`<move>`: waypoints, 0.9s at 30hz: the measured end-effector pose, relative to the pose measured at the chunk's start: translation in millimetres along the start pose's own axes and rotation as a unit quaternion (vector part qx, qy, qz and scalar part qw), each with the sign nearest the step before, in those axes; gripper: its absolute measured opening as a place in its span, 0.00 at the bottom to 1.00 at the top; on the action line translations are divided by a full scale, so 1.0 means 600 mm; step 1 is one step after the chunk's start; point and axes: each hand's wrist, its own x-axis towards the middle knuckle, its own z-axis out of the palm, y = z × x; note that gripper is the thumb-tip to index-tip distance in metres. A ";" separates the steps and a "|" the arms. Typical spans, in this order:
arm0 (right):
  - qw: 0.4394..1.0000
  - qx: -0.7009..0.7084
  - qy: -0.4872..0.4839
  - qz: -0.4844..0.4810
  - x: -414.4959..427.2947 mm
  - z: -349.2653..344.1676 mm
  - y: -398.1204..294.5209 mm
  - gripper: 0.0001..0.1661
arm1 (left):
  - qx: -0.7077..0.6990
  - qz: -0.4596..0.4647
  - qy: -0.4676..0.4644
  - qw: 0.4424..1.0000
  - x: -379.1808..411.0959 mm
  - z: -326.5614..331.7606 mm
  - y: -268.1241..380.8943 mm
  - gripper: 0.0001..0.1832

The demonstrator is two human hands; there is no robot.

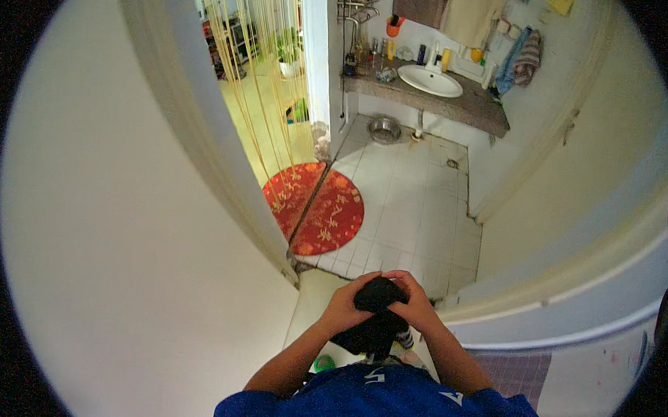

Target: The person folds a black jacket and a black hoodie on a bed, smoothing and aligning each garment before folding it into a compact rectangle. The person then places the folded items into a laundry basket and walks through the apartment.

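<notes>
A bundled black cloth (379, 294) is held between my two hands in front of my body. My left hand (348, 305) grips its left side, and my right hand (416, 305) has its right side. The fingertips of both hands come close together over the far edge of the bundle. Below it are dark clothing on my legs and a small part of a striped item. A bit of green footwear (324, 363) shows lower left.
Ahead, a white sink (430, 81) sits in a stone counter (366, 86) with bottles. A metal basin (384, 131) stands on the tiled floor. A red mat (334, 214) lies across the doorway, under a string curtain (250, 90). Walls rise left and right.
</notes>
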 end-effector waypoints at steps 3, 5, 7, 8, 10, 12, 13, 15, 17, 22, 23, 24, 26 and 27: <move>0.998 0.061 -0.005 -0.022 0.115 -0.070 0.000 0.43 | -0.057 -0.007 0.111 0.992 0.122 -0.035 -0.033 0.35; 0.996 0.008 -0.045 -0.079 0.199 -0.122 0.015 0.48 | -0.124 -0.037 0.176 0.976 0.203 -0.039 -0.023 0.33; 0.994 -0.034 -0.082 -0.065 0.269 -0.132 0.010 0.53 | -0.144 -0.057 0.230 0.961 0.280 -0.044 -0.019 0.33; 0.991 -0.060 -0.085 -0.085 0.303 -0.132 0.011 0.53 | -0.117 -0.046 0.253 0.959 0.314 -0.041 -0.024 0.34; 0.981 -0.138 -0.068 -0.114 0.389 -0.146 0.016 0.52 | -0.107 -0.018 0.246 0.963 0.389 -0.061 -0.014 0.37; 0.995 -0.084 -0.053 -0.034 0.469 -0.170 0.010 0.48 | -0.056 -0.040 0.187 0.980 0.447 -0.109 -0.001 0.39; 0.997 -0.063 -0.044 0.010 0.504 -0.184 0.012 0.47 | -0.030 -0.007 0.218 0.975 0.476 -0.141 -0.018 0.39; 0.997 -0.035 -0.061 0.017 0.581 -0.198 0.035 0.41 | 0.033 0.051 0.281 0.958 0.532 -0.221 -0.079 0.38; 0.997 0.001 -0.066 0.036 0.654 -0.215 0.049 0.40 | -0.081 0.019 0.376 0.923 0.602 -0.323 -0.136 0.36; 0.987 -0.073 -0.140 0.041 0.840 -0.206 0.028 0.43 | 0.055 0.037 0.560 0.826 0.774 -0.600 -0.146 0.40; 0.984 -0.101 -0.145 0.031 0.884 -0.199 0.027 0.43 | 0.065 0.046 0.574 0.815 0.810 -0.657 -0.153 0.43; 0.979 -0.110 -0.169 0.030 0.929 -0.191 0.043 0.44 | 0.090 0.069 0.600 0.792 0.847 -0.720 -0.176 0.44; 0.967 -0.126 -0.217 0.033 1.030 -0.166 0.056 0.46 | 0.151 0.070 0.648 0.743 0.919 -0.853 -0.218 0.45; 0.963 -0.146 -0.225 0.029 1.081 -0.150 0.050 0.47 | 0.177 0.063 0.668 0.720 0.955 -0.906 -0.236 0.45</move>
